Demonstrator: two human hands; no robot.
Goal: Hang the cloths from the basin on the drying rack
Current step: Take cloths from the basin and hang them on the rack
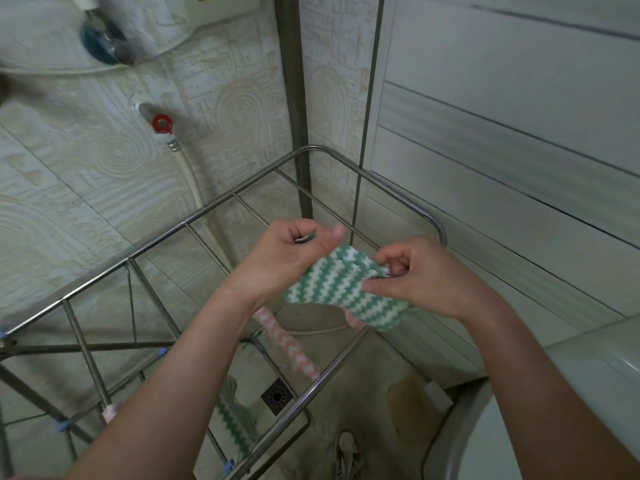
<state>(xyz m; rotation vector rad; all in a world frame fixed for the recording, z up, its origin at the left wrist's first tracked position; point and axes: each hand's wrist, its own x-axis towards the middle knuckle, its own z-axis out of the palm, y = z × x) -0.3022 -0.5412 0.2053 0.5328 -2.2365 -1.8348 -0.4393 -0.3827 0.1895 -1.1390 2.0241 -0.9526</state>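
Fingers curled on both sides, pinching one green-and-white striped cloth in the middle of the frame: left hand at its upper left edge, thumb laid out along the top; right hand at its right edge, fingertips bunched on the fabric. Cloth stretched between the two hands, above the drying rack, lower edge hanging loose; touching the rack or not, impossible to tell. Just below, draped over the rack, a pink-and-white cloth, running toward the lower centre. Lower down, left of centre, a second green-and-white cloth on a lower bar of the rack. Under the rack, a dark floor drain and, near the bottom edge, a shoe. Upper left, on the patterned wall, a red valve handle with a pale hose beneath.
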